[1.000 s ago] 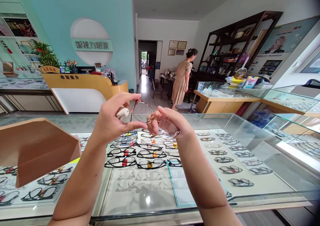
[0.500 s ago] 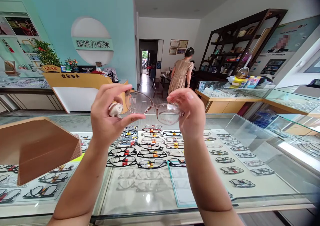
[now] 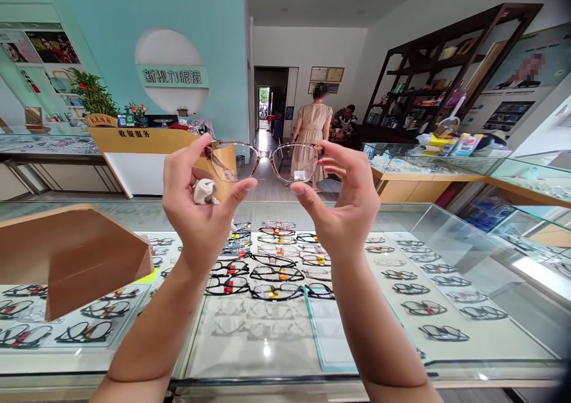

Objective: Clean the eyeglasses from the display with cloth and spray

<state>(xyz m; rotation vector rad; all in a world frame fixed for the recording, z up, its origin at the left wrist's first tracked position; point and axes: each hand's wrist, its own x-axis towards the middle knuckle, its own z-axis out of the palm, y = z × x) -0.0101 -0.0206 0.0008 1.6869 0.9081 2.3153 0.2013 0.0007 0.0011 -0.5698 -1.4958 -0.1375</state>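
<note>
A pair of eyeglasses (image 3: 264, 153) with a thin brownish clear frame is held up level above the glass counter. My left hand (image 3: 191, 195) grips its left end between thumb and fingers. Tucked in that palm is a crumpled whitish cloth (image 3: 204, 191). At the other end, my right hand (image 3: 345, 192) pinches the frame near the hinge, its thumb by the lower rim. Through the lenses the shop floor and a person's dress show.
Below is a glass display case (image 3: 250, 364) with rows of spectacles (image 3: 276, 273) inside. A brown box-like object (image 3: 98, 260) stands on its left. Farther off are a cashier counter (image 3: 134, 159), a standing person (image 3: 313, 120), a seated person (image 3: 345, 119) and dark shelves (image 3: 423, 82).
The eyeglasses have gone from tilted to level and slightly up. My right hand has turned so its thumb shows. The standing person has shifted left in view.
</note>
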